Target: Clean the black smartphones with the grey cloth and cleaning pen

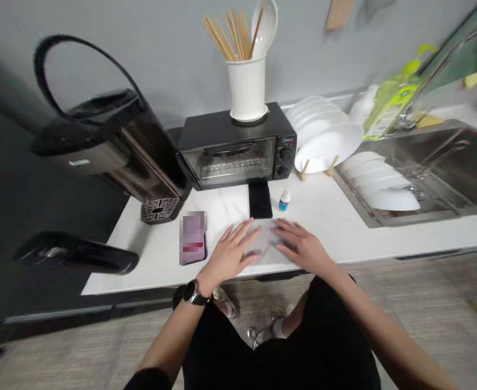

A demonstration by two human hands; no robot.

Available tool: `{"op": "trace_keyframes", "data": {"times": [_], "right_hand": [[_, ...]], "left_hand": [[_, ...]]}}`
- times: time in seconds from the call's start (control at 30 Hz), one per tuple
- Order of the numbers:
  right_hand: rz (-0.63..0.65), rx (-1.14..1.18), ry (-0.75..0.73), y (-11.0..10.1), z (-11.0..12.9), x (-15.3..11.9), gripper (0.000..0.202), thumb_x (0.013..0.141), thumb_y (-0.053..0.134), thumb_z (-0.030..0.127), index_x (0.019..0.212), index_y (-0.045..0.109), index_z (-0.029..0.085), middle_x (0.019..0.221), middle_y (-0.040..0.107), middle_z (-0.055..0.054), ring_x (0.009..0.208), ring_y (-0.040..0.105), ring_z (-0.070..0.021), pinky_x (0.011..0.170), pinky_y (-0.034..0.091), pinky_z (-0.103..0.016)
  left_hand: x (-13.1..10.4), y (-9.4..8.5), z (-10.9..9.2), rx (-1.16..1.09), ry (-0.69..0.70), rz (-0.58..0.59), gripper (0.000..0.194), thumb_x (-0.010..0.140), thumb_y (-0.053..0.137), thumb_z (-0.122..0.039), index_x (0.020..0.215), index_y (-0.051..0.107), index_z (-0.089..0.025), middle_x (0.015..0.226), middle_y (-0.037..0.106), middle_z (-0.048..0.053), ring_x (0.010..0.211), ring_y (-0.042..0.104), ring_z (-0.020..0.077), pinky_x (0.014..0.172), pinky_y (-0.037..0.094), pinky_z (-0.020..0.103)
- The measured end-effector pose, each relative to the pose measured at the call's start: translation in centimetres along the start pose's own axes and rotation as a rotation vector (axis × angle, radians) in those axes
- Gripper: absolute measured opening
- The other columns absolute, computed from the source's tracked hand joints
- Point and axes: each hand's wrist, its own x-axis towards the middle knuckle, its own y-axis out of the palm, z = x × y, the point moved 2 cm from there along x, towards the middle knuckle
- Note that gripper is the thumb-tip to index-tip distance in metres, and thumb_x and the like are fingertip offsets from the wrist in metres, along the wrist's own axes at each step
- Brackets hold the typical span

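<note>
My left hand (230, 252) and my right hand (301, 245) both lie flat, fingers spread, on a thin pale sheet or cloth (265, 245) at the front of the white counter (335, 222); the sheet is blurred. A watch sits on my left wrist. Just beyond the sheet lies a black phone (260, 199), with a small blue-and-white bottle (284, 199) to its right. A blurred-out phone-sized object (193, 237) lies left of my left hand.
A black toaster oven (236, 146) carries a white holder of chopsticks (247, 86). A black water dispenser (108, 141) stands at the left. White plates (323, 135) fill a rack; more plates (378, 181) lie in the sink (445, 162). A green bottle (390, 100) stands behind.
</note>
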Motion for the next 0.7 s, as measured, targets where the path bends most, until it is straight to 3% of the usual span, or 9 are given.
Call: {"op": "trace_keyframes", "data": {"times": [0.07,0.13,0.23,0.33,0.47,0.57,0.63,0.7], "right_hand": [[-0.248,0.014,0.199,-0.2,-1.0,0.1,0.033,0.102,0.058,0.054,0.108,0.073,0.024,0.115,0.078,-0.009,0.108,0.074,-0.0284,0.1,0.058,-0.045],[-0.421,0.043,0.309,-0.4,-2.0,0.8,0.037,0.099,0.061,0.058,0.108,0.07,0.023,0.109,0.077,-0.009,0.102,0.074,-0.0281,0.094,0.06,-0.045],[-0.539,0.121,0.294,-0.4,-3.4,3.6,0.058,0.09,0.069,0.063,0.13,0.06,0.021,0.133,0.068,-0.016,0.123,0.066,-0.0323,0.102,0.056,-0.051],[-0.502,0.166,0.247,-0.3,-4.5,6.8,0.068,0.087,0.071,0.062,0.138,0.054,0.02,0.14,0.066,-0.018,0.127,0.065,-0.0339,0.107,0.052,-0.054],[-0.387,0.188,0.205,-0.6,-4.4,8.3,0.043,0.094,0.063,0.054,0.122,0.061,0.021,0.118,0.075,-0.014,0.111,0.071,-0.0321,0.101,0.053,-0.05],[-0.299,0.126,0.098,-1.6,-2.4,6.9,0.029,0.1,0.055,0.044,0.117,0.06,0.021,0.11,0.073,-0.011,0.102,0.07,-0.0286,0.095,0.054,-0.044],[-0.16,0.018,-0.035,-2.2,-0.3,5.0,0.023,0.102,0.052,0.036,0.118,0.058,0.021,0.108,0.07,-0.01,0.097,0.067,-0.0264,0.089,0.053,-0.04],[0.016,-0.09,-0.152,-2.3,1.9,2.7,0.017,0.102,0.051,0.032,0.114,0.056,0.021,0.102,0.068,-0.008,0.09,0.066,-0.0246,0.08,0.051,-0.036]], "left_hand": [[1.4,-0.4,0.3,0.004,-0.025,-0.027,0.072,0.107,0.042,-0.061,0.169,0.023,-0.03,0.179,0.012,0.007,0.165,0.02,0.0275,0.133,0.025,0.053],[2.8,-0.5,0.4,0.008,-0.041,-0.042,0.072,0.107,0.042,-0.061,0.169,0.025,-0.028,0.179,0.014,0.007,0.165,0.019,0.0286,0.132,0.027,0.053],[4.8,0.0,0.1,0.013,-0.055,-0.031,0.072,0.106,0.044,-0.061,0.168,0.029,-0.027,0.176,0.024,0.008,0.163,0.027,0.0296,0.13,0.031,0.054],[5.9,0.8,-0.3,0.004,-0.059,-0.054,0.074,0.104,0.049,-0.063,0.167,0.032,-0.026,0.174,0.032,0.008,0.161,0.031,0.0304,0.129,0.034,0.053],[6.1,0.8,-0.8,-0.046,-0.058,-0.108,0.073,0.104,0.051,-0.061,0.165,0.034,-0.024,0.172,0.035,0.01,0.16,0.034,0.0324,0.13,0.032,0.056],[5.2,-1.2,-1.6,-0.143,-0.069,-0.245,0.07,0.108,0.046,-0.054,0.167,0.028,-0.022,0.171,0.037,0.013,0.157,0.04,0.0314,0.129,0.033,0.054],[4.1,-3.1,-2.9,-0.226,-0.073,-0.357,0.069,0.109,0.044,-0.052,0.167,0.022,-0.021,0.167,0.044,0.016,0.148,0.052,0.0291,0.123,0.043,0.048],[2.7,-4.4,-4.7,-0.236,-0.087,-0.306,0.062,0.108,0.044,-0.057,0.158,0.036,-0.022,0.15,0.062,0.015,0.126,0.069,0.028,0.102,0.057,0.042]]}}
